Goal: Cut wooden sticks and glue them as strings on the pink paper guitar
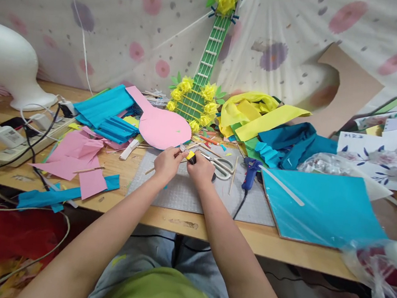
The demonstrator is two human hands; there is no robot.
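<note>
My left hand and my right hand meet over a grey cutting mat on the wooden table. The right hand is closed round a small yellow and black tool. The left hand pinches a thin wooden stick close to the tool's tip. A pink paper guitar shape lies just beyond the hands. White-handled scissors lie on the mat to the right of them.
A green paper guitar with yellow flowers leans against the back cloth. A blue glue gun, a teal sheet, pink paper pieces, blue folded paper, a power strip and cables crowd the table.
</note>
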